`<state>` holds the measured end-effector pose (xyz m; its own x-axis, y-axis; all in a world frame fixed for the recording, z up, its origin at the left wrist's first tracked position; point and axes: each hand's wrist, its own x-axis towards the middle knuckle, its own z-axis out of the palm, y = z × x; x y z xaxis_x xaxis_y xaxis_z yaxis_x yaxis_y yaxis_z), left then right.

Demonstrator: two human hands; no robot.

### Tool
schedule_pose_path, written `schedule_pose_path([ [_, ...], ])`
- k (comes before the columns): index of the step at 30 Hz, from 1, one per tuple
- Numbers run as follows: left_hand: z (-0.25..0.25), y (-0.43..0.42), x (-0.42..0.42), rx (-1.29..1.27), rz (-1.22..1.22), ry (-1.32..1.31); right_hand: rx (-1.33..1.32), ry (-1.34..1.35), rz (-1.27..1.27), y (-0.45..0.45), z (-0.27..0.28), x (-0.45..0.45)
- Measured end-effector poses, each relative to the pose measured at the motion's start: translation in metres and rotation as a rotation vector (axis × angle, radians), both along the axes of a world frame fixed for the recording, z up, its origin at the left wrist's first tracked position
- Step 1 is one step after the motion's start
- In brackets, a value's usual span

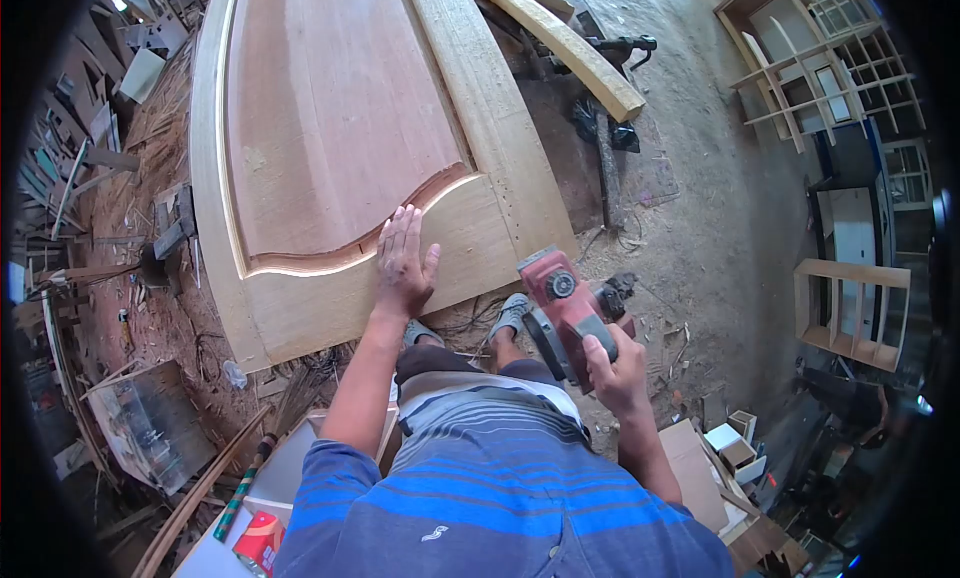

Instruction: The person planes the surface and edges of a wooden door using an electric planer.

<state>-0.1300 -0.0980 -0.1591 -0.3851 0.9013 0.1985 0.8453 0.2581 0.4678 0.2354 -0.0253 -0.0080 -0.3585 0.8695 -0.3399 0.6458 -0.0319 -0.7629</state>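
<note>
Big panel: a flat, pale brown wooden panel with a wavy frame lies toward 10 o'clock from the right hand, its long way pointing between 11 and 12.
Red tool: a chunky red and black power tool, nose to 11 o'clock, near the panel's 4 o'clock corner.
Left hand: nearer, flat on the panel, fingers almost straight, gripping nothing.
Right hand: curled around the tool.
Box: small, red, shiny box at 7 o'clock; writing too blurry.
Shirt mark: white, S-like mark; no words.
</note>
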Motion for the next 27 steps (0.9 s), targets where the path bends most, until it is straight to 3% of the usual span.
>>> schedule_pose_path([
  [7,0.002,0.002,0.0,0.019,0.018,-0.024,0.105,0.068,0.019,0.016,-0.027,-0.054],
  [27,-0.003,0.003,-0.006,0.042,0.041,-0.05,0.123,0.012,0.055,0.14,-0.021,-0.204],
])
